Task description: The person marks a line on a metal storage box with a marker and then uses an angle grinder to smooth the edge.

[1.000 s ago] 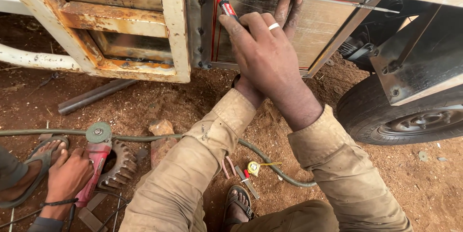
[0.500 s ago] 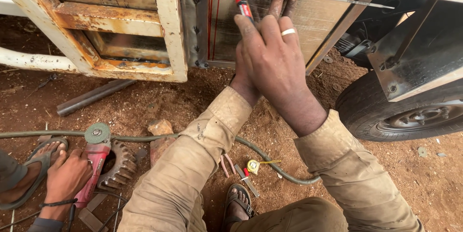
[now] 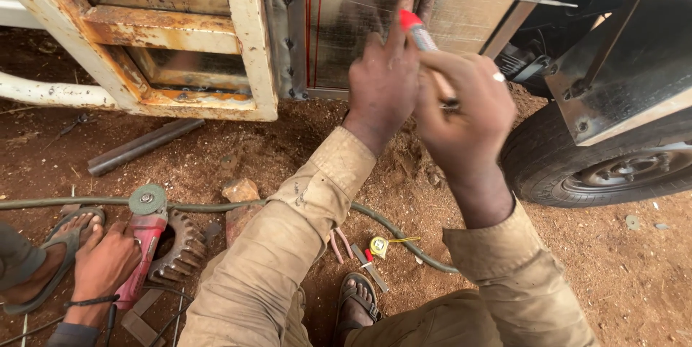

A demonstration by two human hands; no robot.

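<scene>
My left hand [image 3: 382,80] lies flat with its fingers spread against a shiny metal sheet panel [image 3: 339,37] on the side of a vehicle body. Just to its right, my right hand [image 3: 465,113], with a ring on one finger, grips a red-capped marker [image 3: 417,28] whose tip points up at the panel's upper part. Red lines run down the panel's left edge. Both arms are in tan sleeves.
A rusted cream frame [image 3: 180,23] is left of the panel and a tyre [image 3: 577,167] is to the right. On the dirt lie a pipe [image 3: 144,145], a hose [image 3: 404,242], a tape measure [image 3: 378,246] and a gear [image 3: 180,250]. Another person's hand [image 3: 104,268] rests on a red angle grinder [image 3: 144,235].
The marker has moved from the panel's left side to further right. My hands, overlapped before, now sit side by side. The other person's hand stays on the grinder.
</scene>
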